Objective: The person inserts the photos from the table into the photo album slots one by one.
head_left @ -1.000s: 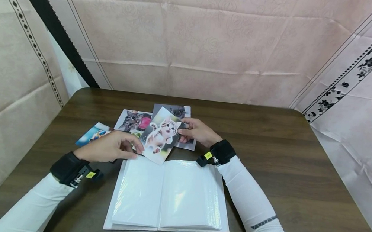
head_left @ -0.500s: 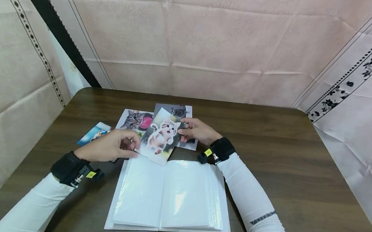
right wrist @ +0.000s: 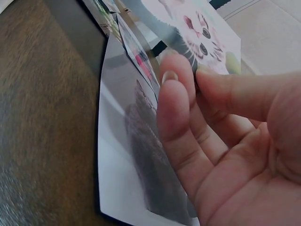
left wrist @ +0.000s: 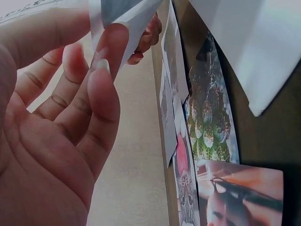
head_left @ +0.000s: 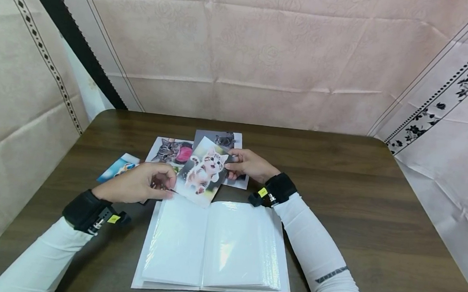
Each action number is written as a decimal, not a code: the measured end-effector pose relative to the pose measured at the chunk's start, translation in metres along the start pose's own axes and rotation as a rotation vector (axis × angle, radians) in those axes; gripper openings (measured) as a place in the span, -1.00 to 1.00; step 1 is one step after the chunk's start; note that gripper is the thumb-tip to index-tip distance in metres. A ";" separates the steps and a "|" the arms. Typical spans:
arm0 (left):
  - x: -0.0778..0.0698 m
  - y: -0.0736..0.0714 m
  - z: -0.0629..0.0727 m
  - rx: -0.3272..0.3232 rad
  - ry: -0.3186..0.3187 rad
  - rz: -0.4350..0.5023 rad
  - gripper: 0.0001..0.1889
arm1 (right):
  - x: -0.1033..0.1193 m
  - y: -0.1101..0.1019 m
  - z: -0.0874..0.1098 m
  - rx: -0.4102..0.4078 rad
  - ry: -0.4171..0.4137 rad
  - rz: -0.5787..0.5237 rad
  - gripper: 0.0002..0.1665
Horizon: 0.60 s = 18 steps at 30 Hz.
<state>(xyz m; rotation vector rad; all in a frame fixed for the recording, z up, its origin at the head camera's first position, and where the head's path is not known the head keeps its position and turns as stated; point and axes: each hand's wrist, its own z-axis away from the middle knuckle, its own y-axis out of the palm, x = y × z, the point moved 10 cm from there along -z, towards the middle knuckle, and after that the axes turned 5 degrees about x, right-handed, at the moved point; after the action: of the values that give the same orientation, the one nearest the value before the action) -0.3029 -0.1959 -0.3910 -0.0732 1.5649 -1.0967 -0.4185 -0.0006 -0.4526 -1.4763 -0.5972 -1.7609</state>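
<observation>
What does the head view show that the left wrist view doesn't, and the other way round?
Only the head view shows the kitten on the held photo, the blue photo and both open pages of the album.

Only the left wrist view shows most of the photo of green plants.

Both show the left hand, the right hand and the cat photo with the pink patch.

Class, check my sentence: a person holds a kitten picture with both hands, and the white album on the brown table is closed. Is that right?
The white album is not closed; the head view shows it lying open on the brown table. The rest stands: the left hand and right hand hold the kitten picture.
</observation>
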 end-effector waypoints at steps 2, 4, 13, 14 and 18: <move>0.000 0.000 0.000 0.000 0.001 -0.007 -0.73 | -0.001 0.000 0.000 0.007 0.004 0.003 -0.79; 0.000 0.000 0.000 -0.002 0.003 -0.009 -0.72 | -0.002 0.001 0.000 0.016 0.007 0.000 -0.80; 0.002 0.000 -0.001 0.005 0.001 0.041 -0.68 | 0.000 0.003 0.004 0.037 -0.002 -0.054 -0.78; 0.002 0.000 -0.001 0.005 0.001 0.044 -0.67 | 0.000 0.003 0.003 0.038 -0.002 -0.059 -0.78; 0.002 -0.001 -0.001 -0.004 -0.013 0.037 -0.65 | -0.001 0.003 0.002 0.042 -0.001 -0.070 -0.78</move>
<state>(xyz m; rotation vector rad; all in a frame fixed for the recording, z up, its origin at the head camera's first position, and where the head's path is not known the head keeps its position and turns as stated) -0.3048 -0.1971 -0.3916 -0.0530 1.5512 -1.0622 -0.4147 -0.0004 -0.4538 -1.4437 -0.6898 -1.7903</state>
